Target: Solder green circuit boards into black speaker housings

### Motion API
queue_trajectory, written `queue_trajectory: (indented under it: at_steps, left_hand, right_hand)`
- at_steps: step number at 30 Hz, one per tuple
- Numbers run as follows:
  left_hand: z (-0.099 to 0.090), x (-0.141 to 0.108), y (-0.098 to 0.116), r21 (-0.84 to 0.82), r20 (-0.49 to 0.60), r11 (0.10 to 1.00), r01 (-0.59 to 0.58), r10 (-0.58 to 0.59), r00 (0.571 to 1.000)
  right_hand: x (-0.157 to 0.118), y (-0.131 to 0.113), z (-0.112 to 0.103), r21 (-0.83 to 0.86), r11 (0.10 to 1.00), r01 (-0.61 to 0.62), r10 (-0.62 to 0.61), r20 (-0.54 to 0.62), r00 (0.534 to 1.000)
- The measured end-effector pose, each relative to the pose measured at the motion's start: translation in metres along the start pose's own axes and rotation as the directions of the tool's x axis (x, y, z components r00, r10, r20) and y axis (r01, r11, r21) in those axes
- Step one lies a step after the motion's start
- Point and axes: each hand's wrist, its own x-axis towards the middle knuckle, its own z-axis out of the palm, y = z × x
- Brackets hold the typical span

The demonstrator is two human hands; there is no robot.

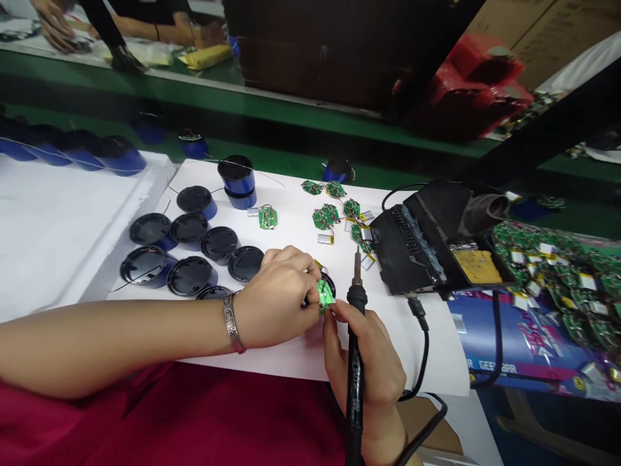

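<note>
A small green circuit board [325, 294] is pinched between the fingertips of both hands, over a round black-topped cup that is mostly hidden. My left hand [281, 294], closed, covers the board's left side. From the right, the thumb and finger of my right hand [366, 349] touch the board's lower edge. That same hand also grips a black soldering iron [356, 369], its metal tip pointing up and away from the board. Just left of my left hand stand several blue cups with black tops, one of them a near cup [246, 263].
Loose boards with small silver batteries [326, 217] lie beyond my hands. A black soldering-iron stand [407, 246] with a yellow sponge [478, 266] is at the right, its cable running down. Beside it, many boards [577, 278] are heaped on a blue box [514, 349]. Another person's hand [55, 26] shows top left.
</note>
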Motion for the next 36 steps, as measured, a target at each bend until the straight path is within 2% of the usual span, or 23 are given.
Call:
queue_trajectory:
  at_steps: [7,18,25,31,36]
  left_hand:
    - [0.0074,-0.0042,0.0007,0.019,-0.108,0.998,0.055,-0.053,0.993]
    - [0.0046,-0.0062,0.0058,0.017,-0.117,0.995,0.102,-0.099,0.988]
    - [0.0036,-0.0074,0.0054,0.015,-0.102,0.993,0.115,-0.113,0.988]
    - [0.0018,-0.005,0.0055,0.079,-0.079,0.992,0.103,-0.096,0.992]
    - [-0.0021,-0.0032,0.0067,0.087,-0.017,0.99,0.115,-0.114,0.993]
  right_hand:
    - [-0.0067,-0.0029,0.0045,-0.03,1.0,0.003,-0.004,-0.031,1.0]
    - [-0.0087,-0.006,0.0058,-0.012,1.0,-0.026,0.026,-0.034,0.999]
    - [-0.0093,-0.0031,0.0059,-0.022,0.999,-0.027,0.026,-0.036,0.999]
    - [-0.0071,-0.0025,0.0048,-0.005,1.0,-0.022,0.022,-0.039,0.999]
    - [-0.0035,-0.004,0.0004,0.033,0.997,-0.068,0.068,-0.002,0.998]
